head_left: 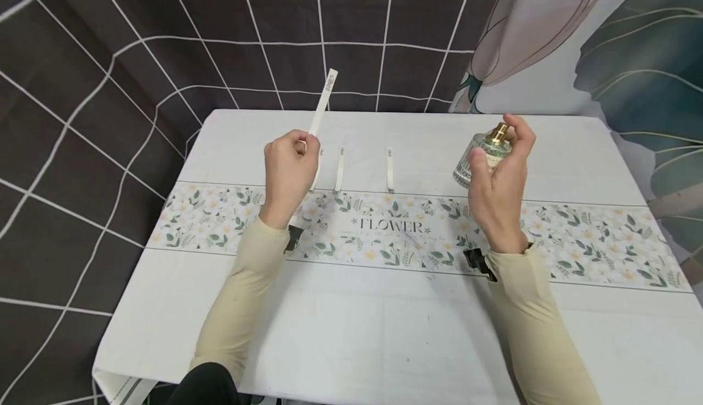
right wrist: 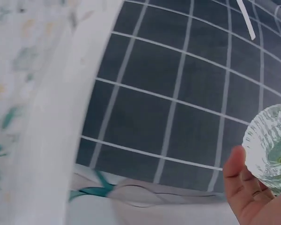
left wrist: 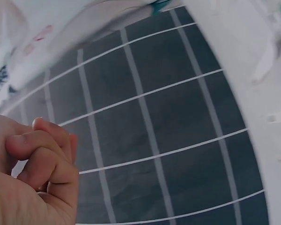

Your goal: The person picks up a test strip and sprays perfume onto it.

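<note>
My left hand (head_left: 291,173) pinches a white paper strip (head_left: 324,101) between thumb and curled fingers, its printed end pointing up and away above the table. In the left wrist view the curled fingers (left wrist: 49,159) hide most of that strip. A ribbed glass perfume bottle (head_left: 476,156) with a gold spray top (head_left: 499,130) is gripped in my right hand (head_left: 502,185), tilted, with the index finger at the top. The right wrist view shows the bottle's round glass base (right wrist: 271,145). Between the hands, other paper strips (head_left: 340,169) lie on the table.
A white cloth (head_left: 351,326) covers the table, with a floral band (head_left: 209,219) reading FLOWER across it. One more strip (head_left: 390,169) lies right of the others. Behind hangs a dark grid-patterned curtain (head_left: 351,21); a pale flowered curtain (head_left: 549,27) hangs at right.
</note>
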`<state>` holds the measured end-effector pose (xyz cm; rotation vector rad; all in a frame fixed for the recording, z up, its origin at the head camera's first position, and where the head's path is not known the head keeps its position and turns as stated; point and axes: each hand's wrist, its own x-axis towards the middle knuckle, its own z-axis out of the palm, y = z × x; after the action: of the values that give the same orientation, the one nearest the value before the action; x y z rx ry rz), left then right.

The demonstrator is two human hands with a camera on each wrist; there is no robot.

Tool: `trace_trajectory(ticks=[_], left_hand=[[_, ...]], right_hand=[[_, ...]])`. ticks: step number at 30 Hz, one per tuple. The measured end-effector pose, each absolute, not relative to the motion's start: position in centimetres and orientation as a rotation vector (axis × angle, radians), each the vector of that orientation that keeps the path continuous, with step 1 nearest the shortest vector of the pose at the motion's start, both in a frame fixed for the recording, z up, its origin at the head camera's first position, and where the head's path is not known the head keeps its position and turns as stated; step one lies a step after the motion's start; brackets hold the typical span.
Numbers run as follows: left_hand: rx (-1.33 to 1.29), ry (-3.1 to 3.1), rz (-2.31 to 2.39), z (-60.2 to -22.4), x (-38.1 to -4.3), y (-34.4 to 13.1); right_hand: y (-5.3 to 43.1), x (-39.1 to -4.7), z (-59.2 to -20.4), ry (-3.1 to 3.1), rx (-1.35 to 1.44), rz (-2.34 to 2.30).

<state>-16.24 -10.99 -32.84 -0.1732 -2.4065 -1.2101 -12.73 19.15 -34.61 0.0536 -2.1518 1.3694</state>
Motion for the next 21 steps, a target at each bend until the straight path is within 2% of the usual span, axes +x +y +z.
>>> trace_trajectory(ticks=[10, 21], left_hand=[[-0.373, -2.282, -1.269, -30.4, -13.3, -10.1], [-0.498, -2.234, -1.323, -29.0, -11.2, -9.8]], right_hand=[[16.0, -10.2, -30.9, -2.076, 0.209, 1.244], [15.1, -10.3, -30.1, -2.167, 0.321, 1.089]])
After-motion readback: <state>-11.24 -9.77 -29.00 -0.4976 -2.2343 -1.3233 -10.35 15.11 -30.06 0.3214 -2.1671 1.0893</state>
